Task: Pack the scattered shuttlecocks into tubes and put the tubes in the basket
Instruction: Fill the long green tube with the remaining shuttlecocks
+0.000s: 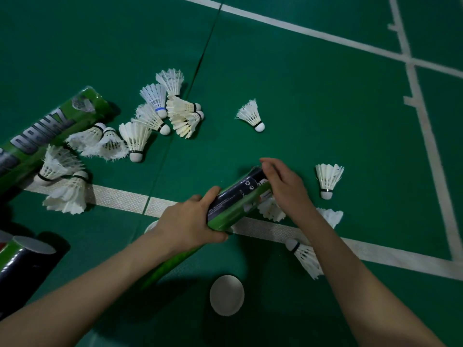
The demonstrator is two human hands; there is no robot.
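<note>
The left hand [193, 219] grips the green-and-black tube [238, 199] around its middle. The tube's long axis runs from near-left up to far-right. The right hand [285, 186] curls over the tube's far mouth and is the hand nearer the loose shuttlecocks [271, 210] lying on the floor [300, 108] just beneath it.

— Where is the camera looking from?
— It is riding on the person's head, facing forward and steeply down at the green court floor [313, 96].
— How near is it sitting?
— Near: the left hand [190, 221] and right hand [285, 186] on the tube [235, 199] are filling the lower middle.
— And the lens?
— It is taking in a wide sweep; the white lines [426, 136] are curving slightly near the edges.
</note>
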